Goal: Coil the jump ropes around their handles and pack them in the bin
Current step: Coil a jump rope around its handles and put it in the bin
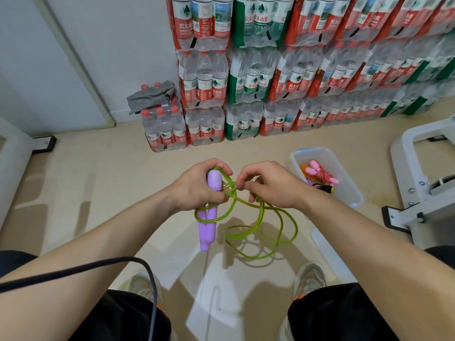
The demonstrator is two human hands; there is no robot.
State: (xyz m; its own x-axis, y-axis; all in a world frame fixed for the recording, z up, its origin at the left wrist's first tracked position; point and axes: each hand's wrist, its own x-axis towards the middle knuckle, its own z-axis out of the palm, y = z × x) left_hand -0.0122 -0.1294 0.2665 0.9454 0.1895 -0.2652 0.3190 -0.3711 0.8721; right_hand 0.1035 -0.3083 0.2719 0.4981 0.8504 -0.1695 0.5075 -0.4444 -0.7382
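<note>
Two knees in black trousers [344,313] fill the bottom edge, with pale shoes [310,276] on the beige floor [98,180] between them; a dark cable [98,265] crosses the left forearm and drops beside the left knee. Above the shoes both forearms reach forward; the left grip [197,185] is clamped round two purple handles [209,217] held side by side, their ends pointing down; the green rope [261,225] loops round the handles at their top and near their middle; the right grip [273,185] pinches a strand of this rope just beside the handles, fingers curled on it; the rest of the rope hangs below the hands in loose loops, and I cannot tell whether it touches the floor. Farther right a clear plastic bin [354,193] stands on the floor, holding a coiled pink rope [320,172] with pink handles and other items too small to tell. A white metal frame [423,193] stands right of the bin. Against the far wall are stacked packs of bottled water [246,82]; a grey cloth [152,96] lies on the lowest pack at the left.
</note>
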